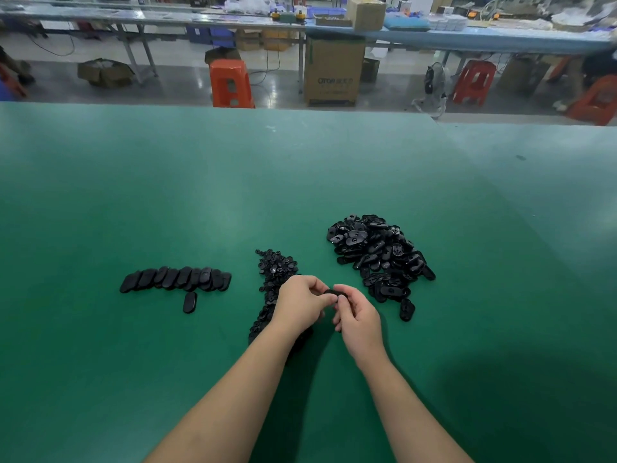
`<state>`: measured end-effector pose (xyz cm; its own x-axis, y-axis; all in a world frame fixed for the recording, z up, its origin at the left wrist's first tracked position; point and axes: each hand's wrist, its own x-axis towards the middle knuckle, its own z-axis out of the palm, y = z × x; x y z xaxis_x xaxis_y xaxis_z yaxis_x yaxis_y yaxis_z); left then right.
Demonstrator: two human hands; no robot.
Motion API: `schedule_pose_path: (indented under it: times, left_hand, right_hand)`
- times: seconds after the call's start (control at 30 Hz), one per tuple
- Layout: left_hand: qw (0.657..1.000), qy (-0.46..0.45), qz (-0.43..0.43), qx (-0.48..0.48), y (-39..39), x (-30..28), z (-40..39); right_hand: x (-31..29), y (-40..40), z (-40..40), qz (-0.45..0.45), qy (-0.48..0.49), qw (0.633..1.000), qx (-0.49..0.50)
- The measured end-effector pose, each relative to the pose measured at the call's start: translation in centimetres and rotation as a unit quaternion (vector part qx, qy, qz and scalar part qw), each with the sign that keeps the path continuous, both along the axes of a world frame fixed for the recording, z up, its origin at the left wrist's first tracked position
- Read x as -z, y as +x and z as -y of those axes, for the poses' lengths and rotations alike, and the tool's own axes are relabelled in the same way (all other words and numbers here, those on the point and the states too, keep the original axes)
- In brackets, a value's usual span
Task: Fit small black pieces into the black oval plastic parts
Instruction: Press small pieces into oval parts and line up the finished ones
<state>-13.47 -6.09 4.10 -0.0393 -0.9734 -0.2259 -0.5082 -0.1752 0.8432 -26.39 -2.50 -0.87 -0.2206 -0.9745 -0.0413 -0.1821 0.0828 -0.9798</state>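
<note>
My left hand point(300, 304) and my right hand point(357, 315) meet above the green table and together pinch one black oval part point(335, 293) between their fingertips. The fingers hide most of it, so I cannot tell whether a small piece is in it. A heap of small black pieces point(275, 272) lies under and behind my left hand. A bigger heap of black oval parts point(377, 252) lies to the right. On the left, a row of oval parts point(177, 279) lies overlapping, with a single oval part point(189, 302) in front of it.
The green table point(300, 168) stretches far ahead and to both sides. Beyond its far edge stand orange stools point(230, 83), a cardboard box point(334, 73), a fan point(434, 85) and long workbenches with clutter.
</note>
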Motion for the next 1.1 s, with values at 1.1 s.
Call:
schedule_pose_path:
  times: [1.1]
  left_hand:
    - [0.993, -0.072, 0.089, 0.017, -1.2, -0.1, -1.0]
  right_hand:
    - [0.3, 0.1, 0.1, -0.051, -0.019, 0.998, 0.016]
